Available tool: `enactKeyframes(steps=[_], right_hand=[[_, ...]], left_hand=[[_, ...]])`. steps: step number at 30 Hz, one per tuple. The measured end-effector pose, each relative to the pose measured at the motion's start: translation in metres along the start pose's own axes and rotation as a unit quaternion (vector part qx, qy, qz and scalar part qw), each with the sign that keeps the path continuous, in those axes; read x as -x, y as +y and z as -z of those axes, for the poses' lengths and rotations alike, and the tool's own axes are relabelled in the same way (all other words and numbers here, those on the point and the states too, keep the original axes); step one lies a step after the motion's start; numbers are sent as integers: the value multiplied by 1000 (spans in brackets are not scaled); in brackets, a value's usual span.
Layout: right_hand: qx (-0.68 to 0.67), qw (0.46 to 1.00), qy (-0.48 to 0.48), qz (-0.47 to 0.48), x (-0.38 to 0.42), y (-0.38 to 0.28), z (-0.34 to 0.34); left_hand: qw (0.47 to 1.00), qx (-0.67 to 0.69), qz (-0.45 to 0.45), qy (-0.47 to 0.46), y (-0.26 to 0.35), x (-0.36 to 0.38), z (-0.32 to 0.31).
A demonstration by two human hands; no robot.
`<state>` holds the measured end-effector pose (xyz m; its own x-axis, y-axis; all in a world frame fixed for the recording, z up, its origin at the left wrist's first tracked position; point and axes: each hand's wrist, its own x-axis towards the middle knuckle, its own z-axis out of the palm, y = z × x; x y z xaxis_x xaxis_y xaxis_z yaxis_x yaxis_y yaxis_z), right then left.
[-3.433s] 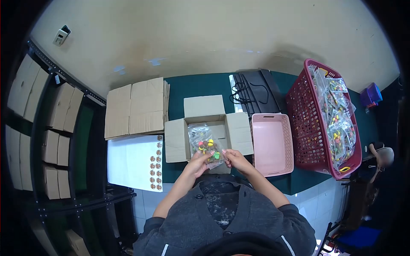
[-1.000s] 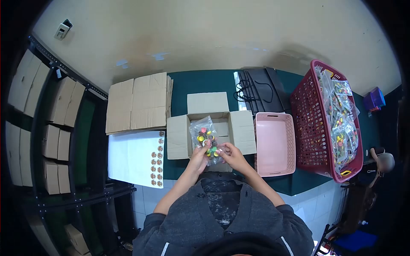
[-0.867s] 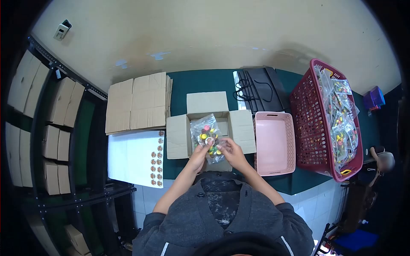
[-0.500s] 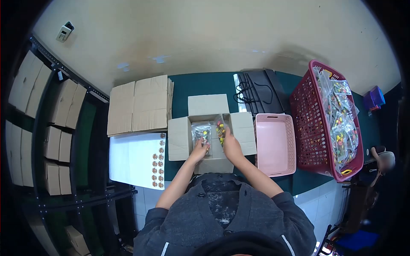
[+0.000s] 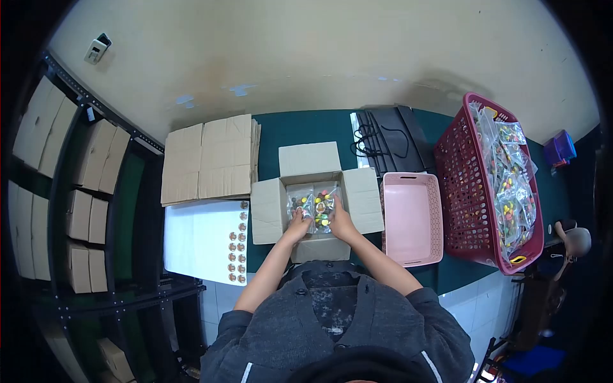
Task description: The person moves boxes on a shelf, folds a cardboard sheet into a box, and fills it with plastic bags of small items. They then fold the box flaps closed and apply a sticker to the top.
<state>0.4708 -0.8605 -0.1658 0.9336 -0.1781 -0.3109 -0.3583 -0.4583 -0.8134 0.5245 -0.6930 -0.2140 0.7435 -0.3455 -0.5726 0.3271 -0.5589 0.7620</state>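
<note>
An open cardboard box (image 5: 308,159) stands on the green table in front of me, its flaps folded outward. Two clear bags of colourful candies lie side by side inside it. My left hand (image 5: 298,226) rests on the left bag (image 5: 300,196), fingers apart. Over the right edge of the right bag (image 5: 324,203) is my right hand (image 5: 341,221), its thumb and fingers touching the plastic. Whether those fingers pinch the bag is too small to make out.
Flattened cartons (image 5: 225,156) and a sticker sheet (image 5: 195,239) lie left. Right are a pink basket (image 5: 412,218), a black bag (image 5: 399,137) and a tall maroon basket (image 5: 461,191) full of candy bags. Shelves (image 5: 115,303) hold boxes. Another person (image 5: 575,242) is at far right.
The right bag has gone from upright in my right hand to flat in the box beside the left one. My left hand has shifted slightly, and the left bag's candies show more.
</note>
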Motion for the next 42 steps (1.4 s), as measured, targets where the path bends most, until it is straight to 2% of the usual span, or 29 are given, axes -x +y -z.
enactKeyframes(steps=[3,5,7,9,14,16,17,19,20,22,26,28,31,33,35,36,38,39,41,42], right_hand=[[-4,1000,4,14,3,3,-4],[-13,999,18,23,3,5,-7],[-31,999,7,39,9,-2,-5],[-6,1000,7,23,9,-1,-11],[26,1000,0,-11,10,-5,-12],[223,975,20,4,17,-22,-7],[223,975,21,4,13,-16,-10],[366,911,60,182,6,-5,-15],[366,911,60,181,4,2,-17],[355,927,-36,112,-2,0,-15],[362,925,-22,113,-6,3,-17],[295,950,-74,65,0,-9,-13],[294,952,-60,66,6,-15,-1],[162,960,62,221,23,-35,32],[85,944,133,291,49,-73,96],[116,919,208,315,58,-83,134],[192,847,376,323,72,-95,216],[188,830,433,297,88,-107,258],[264,793,508,211,109,-103,331],[315,774,534,125,112,-83,364]], left_hand=[[1000,14,-2,-4,-1,1,-1],[994,-27,-90,56,-3,5,-5],[993,-10,-90,72,3,14,-3],[983,-124,-110,74,9,22,-1],[981,-138,-84,104,23,35,-5],[951,-238,-160,113,23,36,-6],[951,-238,-161,113,23,34,-6],[937,-308,-160,42,27,34,-6],[937,-308,-160,41,28,35,-6],[942,-315,-113,-1,28,35,-4],[938,-334,-96,-10,30,36,-4],[936,-339,-95,-7,29,35,-5],[935,-343,-95,-6,30,34,-5],[945,-290,-152,6,25,33,1],[933,-283,-214,57,31,40,6],[931,-257,-248,71,27,37,9],[939,-200,-270,80,37,41,12],[943,-175,-268,87,41,45,12],[940,-142,-299,79,44,42,10],[955,-86,-275,77,39,38,10]])
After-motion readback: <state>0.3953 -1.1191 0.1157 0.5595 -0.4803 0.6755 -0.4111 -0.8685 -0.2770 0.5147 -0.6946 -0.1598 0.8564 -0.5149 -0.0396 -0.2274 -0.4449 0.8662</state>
